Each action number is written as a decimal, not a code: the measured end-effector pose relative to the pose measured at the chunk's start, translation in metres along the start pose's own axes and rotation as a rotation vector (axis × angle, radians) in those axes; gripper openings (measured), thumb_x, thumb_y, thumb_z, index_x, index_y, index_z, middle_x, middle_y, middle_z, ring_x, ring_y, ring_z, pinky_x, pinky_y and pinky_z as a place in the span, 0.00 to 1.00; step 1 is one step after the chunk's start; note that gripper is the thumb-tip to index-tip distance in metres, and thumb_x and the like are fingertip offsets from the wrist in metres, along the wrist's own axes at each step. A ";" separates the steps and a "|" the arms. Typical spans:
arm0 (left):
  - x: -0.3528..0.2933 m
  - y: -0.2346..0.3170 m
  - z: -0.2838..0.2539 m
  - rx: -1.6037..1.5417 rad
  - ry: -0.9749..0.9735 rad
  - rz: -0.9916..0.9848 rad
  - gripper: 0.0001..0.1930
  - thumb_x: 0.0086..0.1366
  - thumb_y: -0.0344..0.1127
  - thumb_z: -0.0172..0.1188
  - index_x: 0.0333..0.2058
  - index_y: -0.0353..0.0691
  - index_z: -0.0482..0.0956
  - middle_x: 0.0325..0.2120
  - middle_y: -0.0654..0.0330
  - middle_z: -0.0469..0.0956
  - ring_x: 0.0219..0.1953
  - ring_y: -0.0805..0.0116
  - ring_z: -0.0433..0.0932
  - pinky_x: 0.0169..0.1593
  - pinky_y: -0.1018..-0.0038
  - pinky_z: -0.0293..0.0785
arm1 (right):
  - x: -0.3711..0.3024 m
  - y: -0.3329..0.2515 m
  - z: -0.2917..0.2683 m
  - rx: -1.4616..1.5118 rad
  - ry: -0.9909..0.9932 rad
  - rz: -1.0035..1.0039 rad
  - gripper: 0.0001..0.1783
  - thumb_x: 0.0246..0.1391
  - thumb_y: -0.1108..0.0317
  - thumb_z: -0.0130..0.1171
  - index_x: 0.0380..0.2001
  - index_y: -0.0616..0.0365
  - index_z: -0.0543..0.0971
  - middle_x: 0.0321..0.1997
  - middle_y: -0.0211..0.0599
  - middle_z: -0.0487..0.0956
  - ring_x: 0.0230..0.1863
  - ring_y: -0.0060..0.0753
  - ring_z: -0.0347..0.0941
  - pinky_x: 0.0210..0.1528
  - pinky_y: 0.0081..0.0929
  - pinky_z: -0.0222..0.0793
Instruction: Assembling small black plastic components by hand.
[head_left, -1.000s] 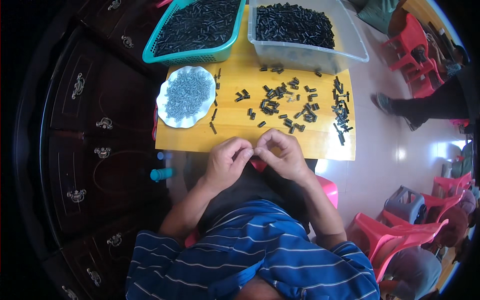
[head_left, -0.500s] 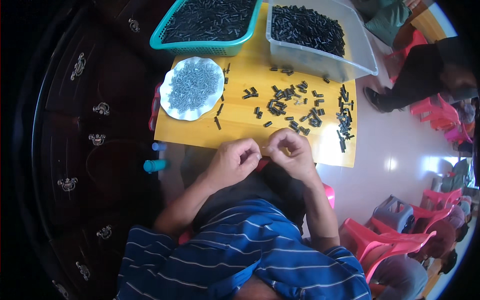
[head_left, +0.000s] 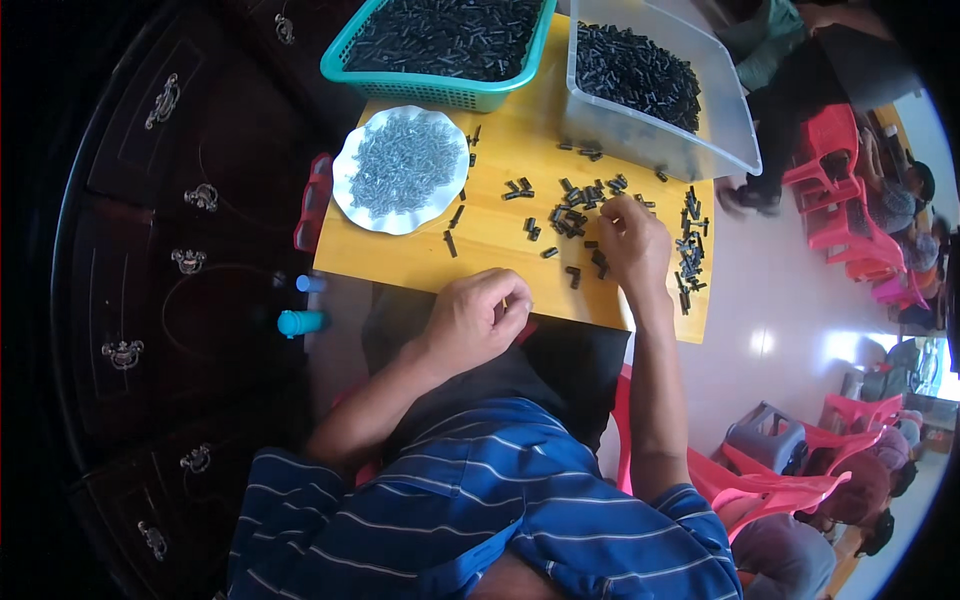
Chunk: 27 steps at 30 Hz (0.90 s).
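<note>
My left hand (head_left: 478, 318) is by the near edge of the yellow table, its thumb and fingers closed in a pinch. Whatever it may hold is hidden. Farther out, my right hand (head_left: 637, 245) reaches over the scattered short black cylindrical pieces (head_left: 568, 222). Its fingers are bent together and point down among them; I cannot make out anything in them. A scalloped white plate (head_left: 392, 226) at the left carries a heap of small clear pieces (head_left: 405, 165). Longer black pieces (head_left: 690, 250) lie in a strip along the table's right side, and a few more (head_left: 450, 243) beside the plate.
At the back stand a teal basket (head_left: 430, 92) and a clear plastic bin (head_left: 650, 142), both full of black pieces. Dark drawers (head_left: 190, 300) line the left, near a teal bottle (head_left: 301, 322). Pink chairs (head_left: 765, 490) and seated people are at the right; another person stands beyond the table.
My right hand has left its place beside the left hand and moved forward and right, over the black pieces. My left hand stays pinched near the table edge. The view has shifted slightly.
</note>
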<state>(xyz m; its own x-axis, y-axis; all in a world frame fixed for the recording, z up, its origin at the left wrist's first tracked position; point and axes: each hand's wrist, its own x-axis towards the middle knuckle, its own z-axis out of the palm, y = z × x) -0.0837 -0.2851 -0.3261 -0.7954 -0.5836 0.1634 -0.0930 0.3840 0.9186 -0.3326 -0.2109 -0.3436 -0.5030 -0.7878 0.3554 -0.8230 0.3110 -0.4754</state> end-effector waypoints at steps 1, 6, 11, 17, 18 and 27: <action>0.001 -0.001 0.000 0.014 0.011 0.022 0.02 0.63 0.24 0.62 0.32 0.33 0.78 0.25 0.56 0.80 0.25 0.68 0.80 0.31 0.74 0.74 | -0.001 0.001 0.000 -0.002 -0.003 0.001 0.05 0.52 0.73 0.65 0.33 0.56 0.80 0.31 0.40 0.83 0.31 0.42 0.82 0.34 0.34 0.75; 0.000 -0.003 -0.004 0.032 0.019 0.014 0.02 0.63 0.23 0.62 0.32 0.33 0.78 0.26 0.55 0.80 0.26 0.66 0.80 0.31 0.73 0.75 | -0.014 0.007 -0.011 0.155 0.075 0.132 0.04 0.55 0.75 0.64 0.35 0.56 0.81 0.32 0.40 0.84 0.30 0.36 0.82 0.33 0.30 0.75; 0.001 -0.004 -0.002 0.034 0.005 0.014 0.01 0.63 0.24 0.62 0.32 0.33 0.78 0.26 0.55 0.80 0.26 0.65 0.81 0.31 0.72 0.75 | -0.054 0.021 -0.030 0.191 0.120 0.258 0.04 0.56 0.77 0.64 0.35 0.60 0.81 0.30 0.36 0.82 0.27 0.27 0.77 0.32 0.25 0.73; 0.000 -0.004 0.007 0.089 -0.032 0.021 0.01 0.62 0.23 0.62 0.33 0.34 0.79 0.27 0.56 0.81 0.28 0.65 0.82 0.32 0.72 0.76 | -0.081 0.000 -0.033 0.237 0.042 0.275 0.06 0.55 0.77 0.67 0.37 0.60 0.82 0.30 0.37 0.79 0.24 0.23 0.73 0.29 0.23 0.70; 0.000 -0.003 0.008 0.089 -0.040 0.023 0.01 0.62 0.23 0.62 0.33 0.34 0.79 0.27 0.56 0.81 0.28 0.65 0.82 0.32 0.72 0.76 | -0.083 -0.004 -0.032 0.257 0.029 0.290 0.07 0.54 0.75 0.68 0.37 0.59 0.82 0.30 0.37 0.78 0.24 0.26 0.74 0.29 0.24 0.71; 0.000 -0.003 0.012 0.076 -0.061 0.011 0.01 0.63 0.23 0.62 0.32 0.34 0.79 0.25 0.56 0.80 0.25 0.68 0.80 0.31 0.74 0.75 | -0.081 -0.017 -0.014 0.042 0.061 0.215 0.10 0.53 0.64 0.72 0.36 0.54 0.82 0.31 0.36 0.81 0.29 0.36 0.80 0.32 0.31 0.76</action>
<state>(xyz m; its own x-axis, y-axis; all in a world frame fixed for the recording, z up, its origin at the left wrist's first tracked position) -0.0904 -0.2776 -0.3333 -0.8313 -0.5356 0.1487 -0.1279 0.4446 0.8866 -0.2813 -0.1451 -0.3529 -0.6820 -0.6717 0.2893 -0.6837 0.4451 -0.5783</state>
